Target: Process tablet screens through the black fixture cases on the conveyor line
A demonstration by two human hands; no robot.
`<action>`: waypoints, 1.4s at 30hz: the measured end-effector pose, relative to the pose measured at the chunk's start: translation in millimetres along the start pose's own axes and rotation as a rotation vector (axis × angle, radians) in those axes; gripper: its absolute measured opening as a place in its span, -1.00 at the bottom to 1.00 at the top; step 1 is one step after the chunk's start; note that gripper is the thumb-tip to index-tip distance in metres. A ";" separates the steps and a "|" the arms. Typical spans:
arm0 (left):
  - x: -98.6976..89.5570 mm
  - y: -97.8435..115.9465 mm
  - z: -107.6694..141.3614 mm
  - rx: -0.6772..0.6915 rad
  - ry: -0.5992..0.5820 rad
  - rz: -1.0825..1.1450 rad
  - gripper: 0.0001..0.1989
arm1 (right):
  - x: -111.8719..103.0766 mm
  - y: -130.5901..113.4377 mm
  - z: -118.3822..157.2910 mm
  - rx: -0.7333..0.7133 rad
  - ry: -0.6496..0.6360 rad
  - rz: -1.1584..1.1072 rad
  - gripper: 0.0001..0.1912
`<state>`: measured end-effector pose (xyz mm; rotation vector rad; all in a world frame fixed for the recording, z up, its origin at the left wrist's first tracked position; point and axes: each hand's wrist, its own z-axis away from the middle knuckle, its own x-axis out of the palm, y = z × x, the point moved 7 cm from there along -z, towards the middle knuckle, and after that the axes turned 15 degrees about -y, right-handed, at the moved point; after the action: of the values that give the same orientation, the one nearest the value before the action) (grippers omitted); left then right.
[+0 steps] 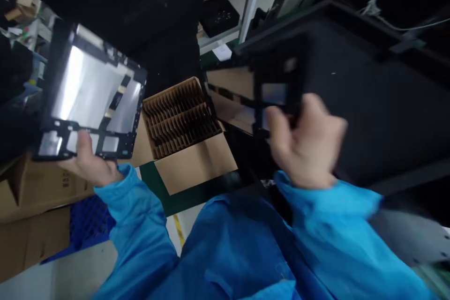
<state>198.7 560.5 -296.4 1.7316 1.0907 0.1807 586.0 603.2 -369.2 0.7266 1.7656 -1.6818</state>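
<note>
The person's left hand [89,161] held a flat rectangular panel with a silver foil back and a black plastic frame [87,89], at left of the picture and tilted. Its fingers [84,147] were closed narrowly on the panel's lower edge, the thumb lying across the black border. The right hand [305,143], blurred at centre right, held a black rectangular open frame [277,93] by its lower edge. Its fingers [277,124] were curled tight around the frame, though blur hid the exact contact. Bright blue work sleeves [130,211] ran up to both wrists from the bottom of the picture.

Between the hands sat a tan cardboard box with slotted corrugated dividers [179,119], its rows of slots dark and unfilled where visible. It rested on a dark green mat [183,204]. Flat tan cardboard sheets [228,82] showed behind the black frame. A broad black surface [365,98] filled the upper right, partly behind the right hand. Lower left lay brown cardboard cartons [42,187] beside a blue plastic pallet [89,225]. A yellow-and-black floor stripe [177,229] ran below the mat. At top centre, a small black box [218,14] stood near a white metal upright [253,0].
</note>
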 end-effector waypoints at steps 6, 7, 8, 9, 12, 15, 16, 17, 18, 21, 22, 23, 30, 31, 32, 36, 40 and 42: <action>-64.8 -79.7 73.2 -0.419 0.172 -0.240 -0.54 | 114.3 38.5 -44.9 0.164 -0.225 0.089 -0.64; -74.5 -90.5 85.0 -0.478 0.210 -0.247 -0.56 | 128.8 45.7 -48.1 0.186 -0.248 0.096 -0.63; -82.3 -99.1 95.3 -0.526 0.234 -0.267 -0.57 | 139.3 51.5 -50.3 0.202 -0.265 0.101 -0.62; -88.1 -105.5 103.7 -0.556 0.245 -0.295 -0.58 | 145.7 55.8 -51.9 0.215 -0.274 0.105 -0.61; -92.5 -117.3 116.5 -0.563 0.199 -0.351 -0.59 | 148.2 59.7 -54.5 0.225 -0.269 0.137 -0.59; -90.6 -126.0 120.9 -0.575 0.184 -0.365 -0.58 | 148.6 54.5 -52.8 0.209 -0.279 0.201 -0.59; -90.2 -128.1 121.7 -0.585 0.193 -0.378 -0.57 | 152.2 52.9 -51.1 0.215 -0.301 0.223 -0.59; -89.6 -129.6 121.9 -0.593 0.199 -0.394 -0.56 | 157.5 51.7 -49.0 0.231 -0.329 0.246 -0.60; -88.4 -130.4 121.4 -0.597 0.197 -0.412 -0.56 | 164.0 50.8 -47.1 0.254 -0.359 0.269 -0.60; -83.4 -128.1 117.6 -0.586 0.183 -0.454 -0.56 | 186.4 47.3 -47.6 0.303 -0.426 0.325 -0.61; -81.4 -126.3 115.8 -0.584 0.181 -0.468 -0.57 | 194.6 45.9 -50.9 0.307 -0.441 0.332 -0.62; -78.7 -124.5 113.5 -0.583 0.171 -0.478 -0.58 | 203.4 44.6 -55.6 0.306 -0.458 0.334 -0.63; -40.7 -123.0 90.5 -0.491 -0.080 -0.516 -0.68 | 275.7 57.2 -87.5 0.366 -0.668 0.314 -0.67; -33.6 -125.7 88.2 -0.483 -0.139 -0.524 -0.69 | 282.8 59.9 -87.7 0.373 -0.689 0.308 -0.67; -26.5 -128.7 86.3 -0.480 -0.198 -0.531 -0.69 | 287.6 61.8 -86.6 0.369 -0.699 0.295 -0.67; -4.2 -138.5 77.2 -0.535 -0.385 -0.651 -0.73 | 281.0 62.2 -65.4 0.242 -0.636 0.140 -0.62; 11.5 -143.9 55.6 -0.597 -0.469 -0.804 -0.80 | 250.2 69.3 -1.2 0.119 -0.613 -0.034 -0.63; 26.6 -154.2 42.4 -0.629 -0.581 -0.833 -0.80 | 234.5 75.0 42.6 0.049 -0.654 -0.101 -0.66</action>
<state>149.4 559.3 -450.8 0.6135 1.0635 -0.4370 483.9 562.4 -593.6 0.0733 1.3105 -1.7666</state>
